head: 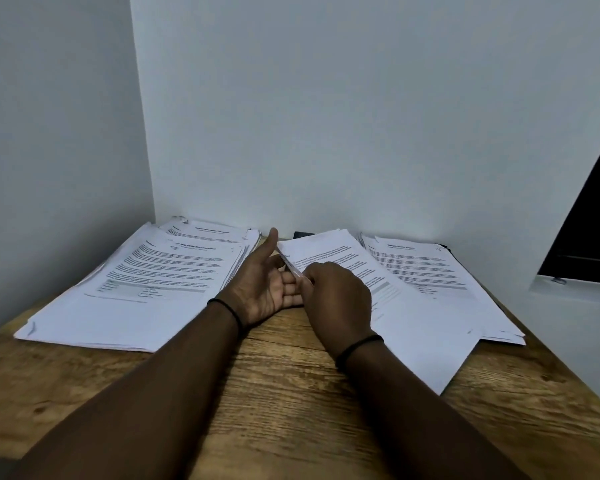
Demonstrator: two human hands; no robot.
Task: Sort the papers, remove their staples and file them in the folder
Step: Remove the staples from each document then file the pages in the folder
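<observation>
**Both hands at the corner of the middle paper set**

Pinching with curled fingers, the right hand [336, 299] grips the left near corner of a stapled set of white printed sheets [388, 306], lifting that corner off the brown wood-grain bench top [291, 410]. Left hand [262, 289] lies beside it palm up, fingers straight and relaxed under the raised corner, thumb pointing up toward the wall; it grasps nothing. Each wrist carries a thin black band, and both forearms reach in from the near edge of the bench.

The gripped set lies right of the bench's middle, its long side running toward the near right edge. Whether a staple sits in the pinched corner cannot be told.

Left of the hands, a broad spread pile of white printed papers [146, 289] covers the bench's left side up to the far left corner. Along the right edge lies another pile of white printed papers [440, 282], partly under the gripped set. Behind the middle set, against the far edge, a small dark flat object [303, 234] peeks out; what it is cannot be told. Pale walls [361, 116] close the bench's far and left sides.
</observation>
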